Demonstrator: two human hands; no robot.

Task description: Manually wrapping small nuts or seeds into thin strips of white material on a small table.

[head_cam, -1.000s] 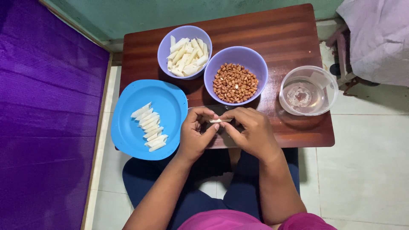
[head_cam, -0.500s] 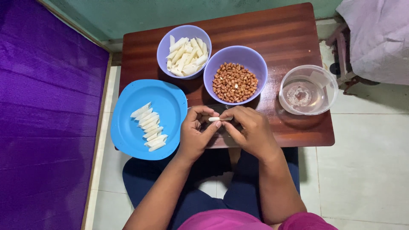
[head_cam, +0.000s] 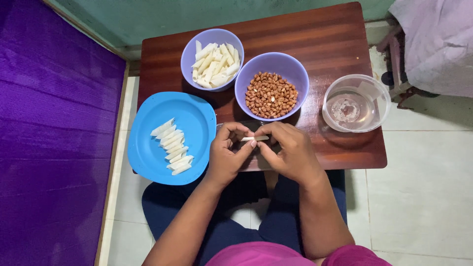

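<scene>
White pasta tube (head_cam: pixel 254 139) between both hands' fingers (head_cam: pixel 251 146).

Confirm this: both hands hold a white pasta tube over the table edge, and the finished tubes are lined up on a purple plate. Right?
Not quite. The lined-up tubes lie on a blue plate, not purple, as the head view shows. Both hands, left and right, do hold a white tube.

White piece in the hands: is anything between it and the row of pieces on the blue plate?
Nothing visible. The white piece is pinched between the left hand and right hand, just right of the blue plate; only the left hand's own fingers lie on that side.
</scene>
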